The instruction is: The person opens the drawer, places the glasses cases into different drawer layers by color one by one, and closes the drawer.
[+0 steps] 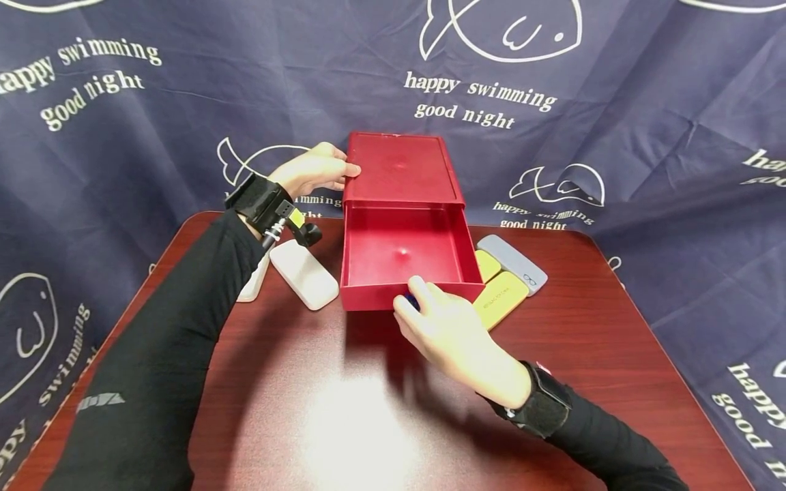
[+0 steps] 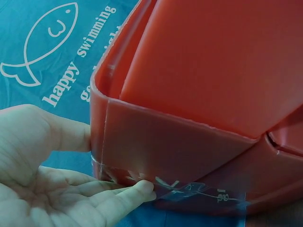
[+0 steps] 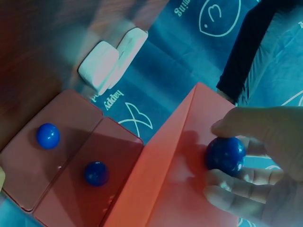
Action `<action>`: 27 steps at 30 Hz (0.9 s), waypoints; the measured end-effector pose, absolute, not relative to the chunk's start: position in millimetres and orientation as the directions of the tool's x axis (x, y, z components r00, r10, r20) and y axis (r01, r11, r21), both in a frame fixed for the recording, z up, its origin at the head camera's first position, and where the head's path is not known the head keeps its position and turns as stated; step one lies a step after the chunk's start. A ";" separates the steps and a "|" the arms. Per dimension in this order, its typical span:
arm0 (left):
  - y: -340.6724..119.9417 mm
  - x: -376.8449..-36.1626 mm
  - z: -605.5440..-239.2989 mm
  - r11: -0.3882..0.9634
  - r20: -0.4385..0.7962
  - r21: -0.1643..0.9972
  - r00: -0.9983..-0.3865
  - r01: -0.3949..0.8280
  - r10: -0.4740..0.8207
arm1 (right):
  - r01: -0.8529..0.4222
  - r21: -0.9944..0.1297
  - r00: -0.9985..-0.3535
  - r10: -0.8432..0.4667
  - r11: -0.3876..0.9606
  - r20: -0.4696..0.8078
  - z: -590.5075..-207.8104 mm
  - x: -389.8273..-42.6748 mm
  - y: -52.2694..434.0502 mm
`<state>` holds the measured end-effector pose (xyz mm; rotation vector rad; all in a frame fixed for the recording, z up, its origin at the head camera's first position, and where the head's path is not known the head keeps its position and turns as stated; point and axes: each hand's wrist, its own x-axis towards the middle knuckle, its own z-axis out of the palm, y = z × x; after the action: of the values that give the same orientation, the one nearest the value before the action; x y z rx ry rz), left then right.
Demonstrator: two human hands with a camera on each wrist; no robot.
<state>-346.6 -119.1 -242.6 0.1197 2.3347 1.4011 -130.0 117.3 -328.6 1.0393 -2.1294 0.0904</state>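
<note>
In the head view, the right hand [image 1: 445, 327] is pinching a blue knob at the middle of the front of the red drawer [image 1: 371, 298]. From that grip the drawer is extending straight away from the person, its depth running back into the red casing [image 1: 399, 167], so the pull-and-push line is passing through the knob. The left hand [image 1: 313, 170] is holding the casing's left side, beyond and to the left of the right grip; the right hand is being the nearer one to the drawer. Yellow cases [image 1: 506, 296] and a grey-blue case [image 1: 512, 264] are lying to the right of the right grip; white cases [image 1: 303, 274] are lying to its left. The plastic is showing a soft gloss, the casing's top carrying a recessed rectangular panel.

In the left wrist view, the thumb and fingers are spanning a rounded casing corner, and clear tape [image 2: 189, 191] is crossing the wall just beyond the fingertips.

In the right wrist view, the thumb and fingers are closing around the shiny, ball-shaped knob. Set back from that grip, two flat red fronts [image 3: 66, 118] are bearing their own blue balls [image 3: 96, 173].
</note>
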 end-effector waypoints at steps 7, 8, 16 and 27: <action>-119.4 -345.7 -241.8 0.488 -0.304 0.862 -0.909 -0.135 0.285 | -0.702 0.270 -0.354 -0.652 0.659 0.671 -320.6 -129.9 120.4; -119.4 -345.8 -241.9 0.488 -0.304 0.862 -0.909 -0.136 0.285 | -0.704 0.272 -0.352 -0.655 0.656 0.669 -318.8 -129.5 120.8; -119.0 -346.2 -243.9 0.490 -0.308 0.860 -0.909 -0.140 0.281 | -0.754 0.196 -0.357 -0.641 0.627 0.679 -287.6 -129.3 135.7; -120.2 -346.0 -244.8 0.488 -0.290 0.865 -0.910 -0.117 0.296 | -0.608 -0.163 -0.600 -0.315 0.777 0.735 -241.3 -193.0 219.0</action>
<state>-346.0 -120.2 -244.8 0.1483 2.3355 1.4026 -193.0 219.0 -241.3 0.6832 -2.2454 0.5239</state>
